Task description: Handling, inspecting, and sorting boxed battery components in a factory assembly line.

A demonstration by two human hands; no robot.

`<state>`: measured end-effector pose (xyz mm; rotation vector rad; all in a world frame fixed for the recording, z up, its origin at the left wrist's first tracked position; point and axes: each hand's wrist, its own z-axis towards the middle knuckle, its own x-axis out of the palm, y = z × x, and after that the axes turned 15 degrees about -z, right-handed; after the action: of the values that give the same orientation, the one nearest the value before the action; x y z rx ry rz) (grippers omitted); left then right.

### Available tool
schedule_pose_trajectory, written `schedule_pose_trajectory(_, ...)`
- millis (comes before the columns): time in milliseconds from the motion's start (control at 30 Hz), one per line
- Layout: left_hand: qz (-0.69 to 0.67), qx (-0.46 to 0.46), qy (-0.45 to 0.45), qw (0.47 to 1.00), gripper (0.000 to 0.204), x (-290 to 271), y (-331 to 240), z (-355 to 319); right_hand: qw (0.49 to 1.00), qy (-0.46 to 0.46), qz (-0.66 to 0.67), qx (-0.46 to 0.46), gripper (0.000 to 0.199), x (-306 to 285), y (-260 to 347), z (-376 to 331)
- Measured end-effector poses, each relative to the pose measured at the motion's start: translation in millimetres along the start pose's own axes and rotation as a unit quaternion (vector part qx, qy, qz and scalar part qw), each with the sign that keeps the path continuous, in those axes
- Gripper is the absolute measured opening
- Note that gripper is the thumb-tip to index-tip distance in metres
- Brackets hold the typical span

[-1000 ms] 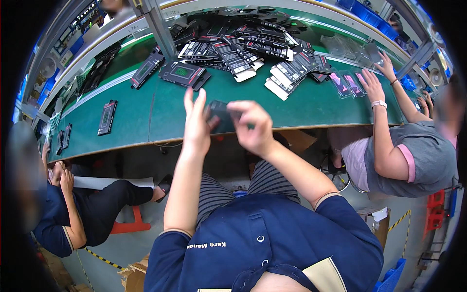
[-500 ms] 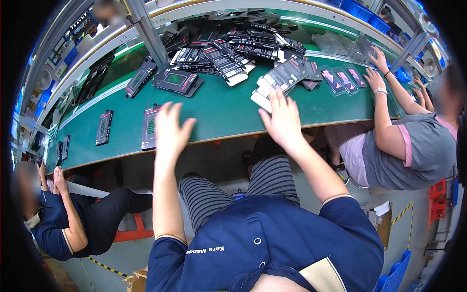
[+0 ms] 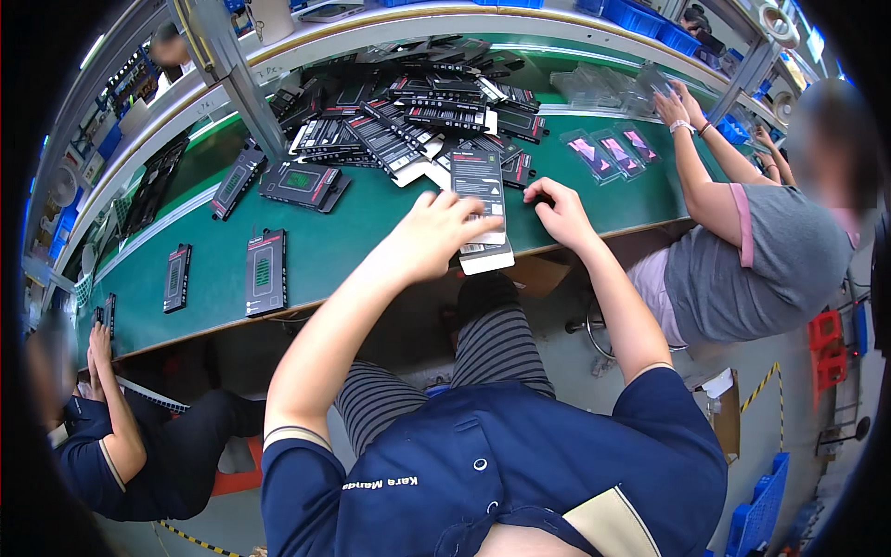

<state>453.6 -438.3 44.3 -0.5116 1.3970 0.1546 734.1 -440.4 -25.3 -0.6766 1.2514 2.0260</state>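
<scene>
1. My left hand lies on the near edge of the green belt, its fingers loosely curled over the lower part of a flat black box that sits upright in front of me; the thumb side is hidden, so I cannot tell whether I pinch it.
2. My right hand rests just beside that box, fingers bent, holding nothing that I can see.
3. A white card juts out from beneath the box, over the belt edge.
4. Done, as I judge it: two single boxes lie apart to my left.
5. Left: the big heap of boxes beyond my hands.
</scene>
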Motion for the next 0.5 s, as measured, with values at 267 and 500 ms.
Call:
schedule_pose_trajectory(267,0.156,0.025,0.027,0.987,0.073,14,10,97,0.83,-0.32,-0.453,0.053,0.027,-11,-63,37)
schedule_pose_trajectory(500,-0.043,-0.038,-0.305,0.951,0.095,41,-9,88,0.876,-0.15,-0.452,0.084,0.032,-23,-34,-16)
